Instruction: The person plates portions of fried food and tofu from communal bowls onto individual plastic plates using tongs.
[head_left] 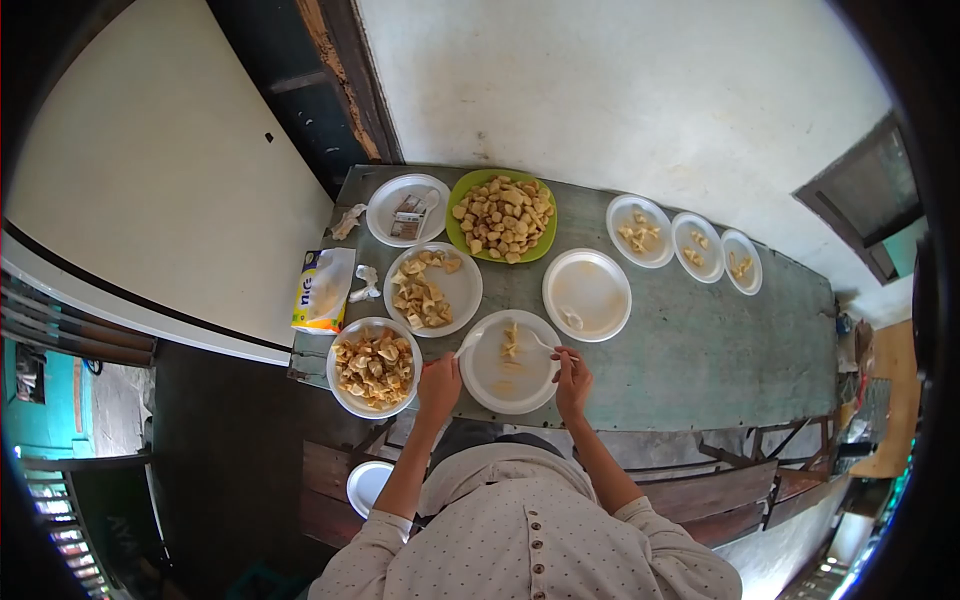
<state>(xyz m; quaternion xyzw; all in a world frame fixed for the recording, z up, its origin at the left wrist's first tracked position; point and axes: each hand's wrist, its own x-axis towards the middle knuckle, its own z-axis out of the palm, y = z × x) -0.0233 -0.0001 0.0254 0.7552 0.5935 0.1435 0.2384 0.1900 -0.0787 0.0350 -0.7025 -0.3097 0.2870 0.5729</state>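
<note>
A white plate (490, 385) with a few pieces of food lies at the near edge of the table, right in front of me. My left hand (440, 382) grips this plate's left rim. My right hand (572, 380) is at the plate's right rim and holds a white utensil (548, 345) whose tip reaches over the plate. To the left, touching distance from my left hand, a white plate (352, 400) is heaped with fried pieces.
The grey table (690, 350) carries a green plate (455, 240) of fried pieces, another white plate of pieces (465, 290), a nearly bare plate (600, 300), three small plates (655, 250) at the far right, and a packet (322, 290). A wooden bench (720, 490) is below.
</note>
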